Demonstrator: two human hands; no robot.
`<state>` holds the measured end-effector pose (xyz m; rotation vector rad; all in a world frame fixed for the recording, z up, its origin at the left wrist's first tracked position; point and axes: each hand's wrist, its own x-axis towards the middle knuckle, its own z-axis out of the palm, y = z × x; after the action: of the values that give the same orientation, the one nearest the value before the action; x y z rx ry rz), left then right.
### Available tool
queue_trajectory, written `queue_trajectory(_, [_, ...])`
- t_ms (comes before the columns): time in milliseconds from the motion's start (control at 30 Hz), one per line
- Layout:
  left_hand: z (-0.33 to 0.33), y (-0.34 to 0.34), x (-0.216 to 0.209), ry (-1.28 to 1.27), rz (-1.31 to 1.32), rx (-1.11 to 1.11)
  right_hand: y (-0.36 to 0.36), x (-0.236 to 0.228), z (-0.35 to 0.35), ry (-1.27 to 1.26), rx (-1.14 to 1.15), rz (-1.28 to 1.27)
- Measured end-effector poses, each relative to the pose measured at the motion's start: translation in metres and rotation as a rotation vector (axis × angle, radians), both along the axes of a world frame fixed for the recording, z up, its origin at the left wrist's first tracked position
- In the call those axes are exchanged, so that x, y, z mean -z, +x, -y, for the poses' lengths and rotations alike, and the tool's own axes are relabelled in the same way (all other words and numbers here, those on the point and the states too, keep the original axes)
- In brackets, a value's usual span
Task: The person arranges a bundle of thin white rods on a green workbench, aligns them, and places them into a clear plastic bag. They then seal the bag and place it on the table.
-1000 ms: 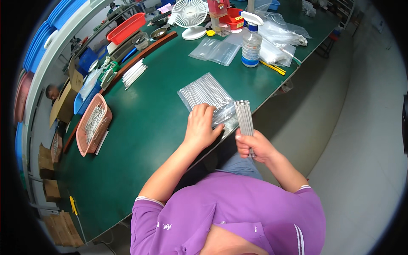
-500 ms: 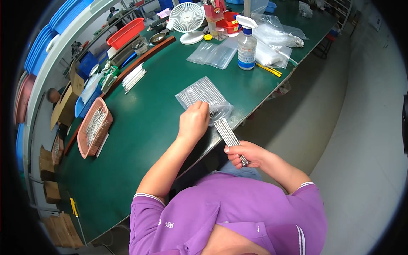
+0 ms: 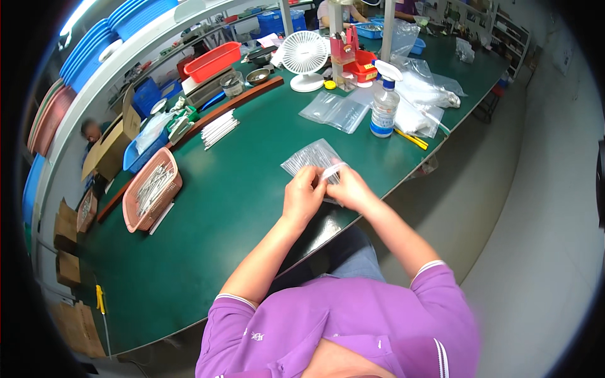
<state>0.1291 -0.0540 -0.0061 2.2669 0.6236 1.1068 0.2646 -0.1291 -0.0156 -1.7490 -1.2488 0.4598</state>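
A person in a purple short-sleeved shirt (image 3: 372, 309) works with both hands at a clear plastic bag of slender metal rods (image 3: 307, 156). The left-hand grip (image 3: 304, 192) is closed, thumb and fingers pinching the bag's near end, while the right-hand grip (image 3: 346, 188) is closed on the same end just beside it, a whitish fold of plastic (image 3: 334, 169) showing between the two. The bag's far end lies flat on the green bench (image 3: 233, 208), close to the edge where the person sits. Exactly how the fingertips meet is too small to tell.

Beyond the bag, flat clear bags (image 3: 337, 112) lie beside a spray bottle (image 3: 384, 114) with a white head, which stands upright near a yellow tool (image 3: 413, 140) and a heap of white plastic bags (image 3: 413, 94). Behind them are a white fan (image 3: 305, 58) and a red bin (image 3: 360, 68). To the person's left, a bundle of white sticks (image 3: 220, 129) rests near a brown strip (image 3: 217, 113), and a pink basket (image 3: 171, 194) holds more metal pieces.
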Motion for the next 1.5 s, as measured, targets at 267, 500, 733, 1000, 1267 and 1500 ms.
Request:
queue_trajectory(267, [0.004, -0.007, 0.014, -0.022, -0.071, 0.131, 0.018, 0.028, 0.041, 0.119, -0.425, 0.566])
queue_trajectory(500, [0.008, -0.008, 0.011, 0.089, -0.107, 0.153, 0.032, 0.033, 0.025, 0.058, -0.465, 0.620])
queue_trajectory(733, [0.004, -0.010, 0.009, 0.149, -0.170, 0.186, 0.026, 0.033, -0.020, 0.166, -0.386, 0.581])
queue_trajectory(1000, [-0.066, -0.027, 0.027, 0.211, -0.313, 0.124, 0.027, 0.025, 0.015, 0.057, -0.306, 0.657])
queue_trajectory(1267, [-0.059, -0.003, 0.028, 0.180, -0.354, 0.190, 0.029, 0.034, 0.008, 0.109, -0.150, 0.749])
queue_trajectory(1500, [-0.071, -0.024, 0.025, 0.222, -0.422, 0.219, -0.001, 0.044, -0.004, 0.207, -0.184, 0.801])
